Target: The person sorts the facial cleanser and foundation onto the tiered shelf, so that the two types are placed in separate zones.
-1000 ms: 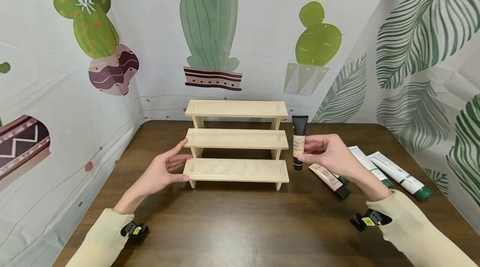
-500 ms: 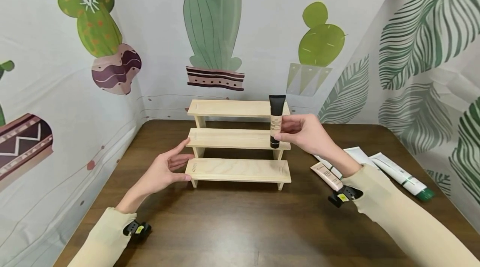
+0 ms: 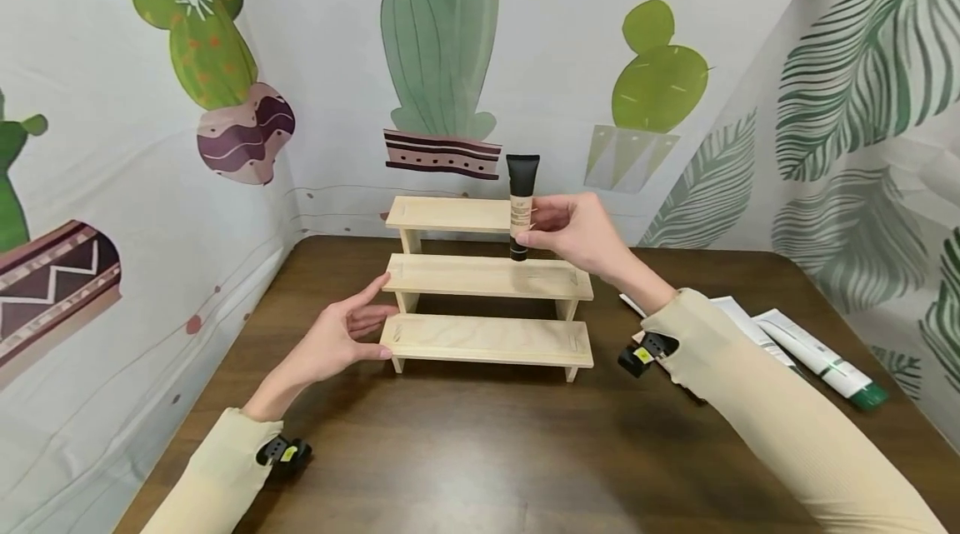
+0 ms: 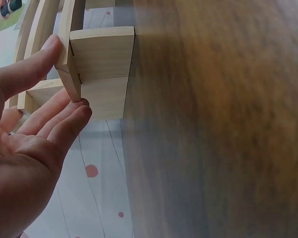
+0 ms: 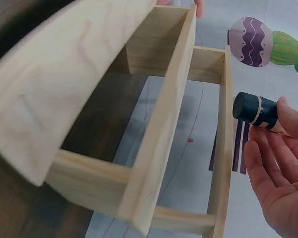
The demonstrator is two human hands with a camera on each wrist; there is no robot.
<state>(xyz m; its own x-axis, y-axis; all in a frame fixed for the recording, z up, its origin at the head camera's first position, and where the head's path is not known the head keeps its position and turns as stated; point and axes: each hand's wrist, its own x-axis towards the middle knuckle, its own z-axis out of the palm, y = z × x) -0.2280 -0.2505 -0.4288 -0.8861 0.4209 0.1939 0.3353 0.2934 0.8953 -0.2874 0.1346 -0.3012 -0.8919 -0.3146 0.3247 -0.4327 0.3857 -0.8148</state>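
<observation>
A three-tier wooden display stand (image 3: pixel 480 338) of pale wood stands on the table. At its left end, my left hand (image 3: pixel 337 342) holds the stand, thumb by the bottom shelf and a forefinger up at the middle one. In the left wrist view, the fingers (image 4: pixel 72 119) and thumb lie around a shelf's end. My right hand (image 3: pixel 581 234) pinches a cosmetic tube (image 3: pixel 520 213), beige with a black cap at the bottom and a black top end. Held upright, the tube overlaps the top shelf's front in the head view. The right wrist view shows its dark cap (image 5: pixel 248 107) near the top shelf's edge.
White tubes with green caps (image 3: pixel 821 355) lie on the table (image 3: pixel 480 451) at the right. Other tubes there are partly hidden under the right forearm (image 3: pixel 750 392). A cloth wall with printed cacti (image 3: pixel 442 51) rises right behind the table.
My right hand has lifted the tube from beside the stand, up and leftward to the top shelf's front. The left hand keeps its place on the stand; the head view has shifted slightly.
</observation>
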